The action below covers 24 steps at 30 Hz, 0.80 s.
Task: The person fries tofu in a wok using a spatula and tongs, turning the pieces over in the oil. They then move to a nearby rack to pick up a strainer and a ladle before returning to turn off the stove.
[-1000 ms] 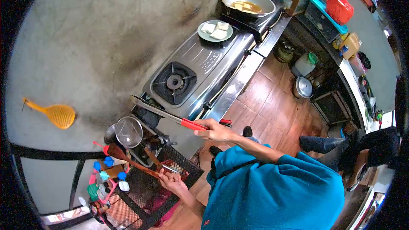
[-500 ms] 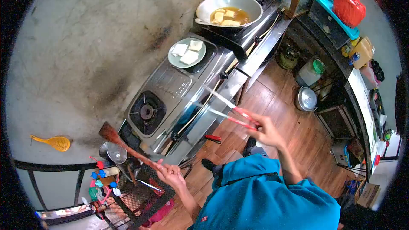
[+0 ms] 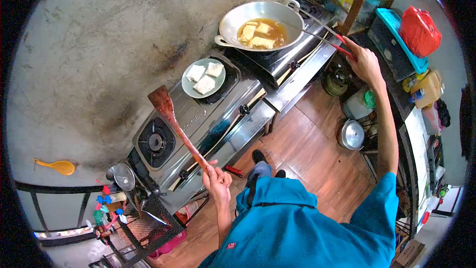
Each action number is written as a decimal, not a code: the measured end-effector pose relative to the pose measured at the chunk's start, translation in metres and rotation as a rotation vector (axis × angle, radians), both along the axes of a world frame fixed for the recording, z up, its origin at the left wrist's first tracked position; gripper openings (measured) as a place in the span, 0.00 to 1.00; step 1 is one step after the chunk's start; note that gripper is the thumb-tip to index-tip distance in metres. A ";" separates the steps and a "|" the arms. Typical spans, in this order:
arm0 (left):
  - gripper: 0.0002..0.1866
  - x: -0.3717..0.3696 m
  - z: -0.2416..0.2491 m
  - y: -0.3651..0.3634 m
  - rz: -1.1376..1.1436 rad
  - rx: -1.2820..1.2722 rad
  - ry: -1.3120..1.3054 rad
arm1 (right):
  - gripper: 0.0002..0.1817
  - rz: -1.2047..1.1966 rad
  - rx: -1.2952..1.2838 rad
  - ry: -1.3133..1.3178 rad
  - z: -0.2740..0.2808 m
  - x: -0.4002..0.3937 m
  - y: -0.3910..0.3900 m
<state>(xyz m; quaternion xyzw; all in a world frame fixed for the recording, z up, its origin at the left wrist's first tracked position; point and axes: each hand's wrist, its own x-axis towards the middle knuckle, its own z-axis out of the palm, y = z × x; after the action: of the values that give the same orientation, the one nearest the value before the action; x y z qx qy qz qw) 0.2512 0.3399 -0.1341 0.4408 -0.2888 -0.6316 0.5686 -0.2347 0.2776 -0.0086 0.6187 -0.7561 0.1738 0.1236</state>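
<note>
My left hand [image 3: 217, 182] is closed round the handle of a wooden spatula [image 3: 174, 121], its flat blade raised over the stove's near burner. In my right hand [image 3: 364, 64] are metal tongs with red handles [image 3: 343, 44]. Their two arms are spread apart and reach to the right side of a wok [image 3: 230, 22], one over its rim. Several pale yellow pieces [image 3: 262, 42] lie in brown bubbling oil [image 3: 278, 31] in the wok. On the stove [image 3: 198, 119], a light plate [image 3: 189, 88] carries three white slabs [image 3: 205, 85], possibly tofu.
A glass-sided wooden case [image 3: 354, 15] stands behind the wok. To the right are a red bag [image 3: 420, 31] on a teal-lidded box [image 3: 396, 30], a lidded pot [image 3: 352, 134] and a green gas cylinder [image 3: 335, 82]. At left, a yellow strainer [image 3: 62, 167] hangs over a wire rack [image 3: 134, 231].
My right hand has swung up and right, bringing the tongs from the stove's front edge to the wok. My left hand has moved right with the spatula, whose blade is higher over the stove.
</note>
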 end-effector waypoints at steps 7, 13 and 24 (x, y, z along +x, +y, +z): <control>0.17 -0.020 0.005 -0.069 -0.085 -0.051 0.012 | 0.33 0.013 0.140 0.142 -0.022 -0.002 -0.095; 0.16 -0.014 0.008 -0.094 -0.091 -0.096 -0.026 | 0.33 0.052 0.175 0.126 -0.032 -0.002 -0.143; 0.17 -0.079 0.002 -0.088 0.112 -0.056 -0.104 | 0.35 0.216 0.218 0.198 -0.047 -0.053 -0.194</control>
<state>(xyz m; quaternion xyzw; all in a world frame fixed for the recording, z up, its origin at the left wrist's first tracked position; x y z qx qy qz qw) 0.1725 0.2516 -0.1316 0.4725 -0.3107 -0.5667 0.5993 -0.2879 0.0837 -0.0558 0.7202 -0.6836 0.0414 0.1103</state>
